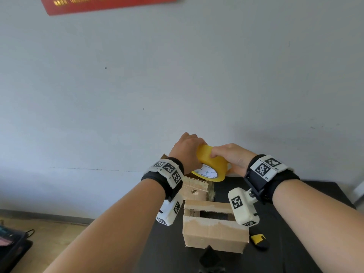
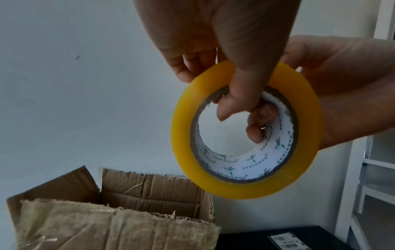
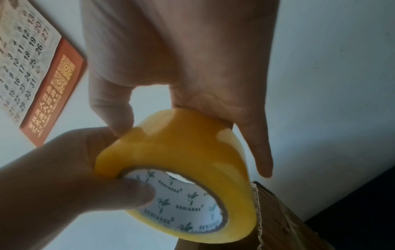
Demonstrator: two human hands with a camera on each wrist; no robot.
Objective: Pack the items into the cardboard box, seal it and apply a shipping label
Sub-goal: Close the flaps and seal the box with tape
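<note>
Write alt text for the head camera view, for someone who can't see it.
Both hands hold a yellow tape roll in the air above a black table: the left hand grips its left side, the right hand its top. Below sits a cardboard box with its flaps not fully closed.

Both arms reach out in front, raised, with the hands close together. The left hand (image 1: pixel 186 148) holds the tape roll (image 1: pixel 211 164), its thumb hooked inside the hole. The right hand (image 1: pixel 230 156) grips the roll's outside from above.
</note>
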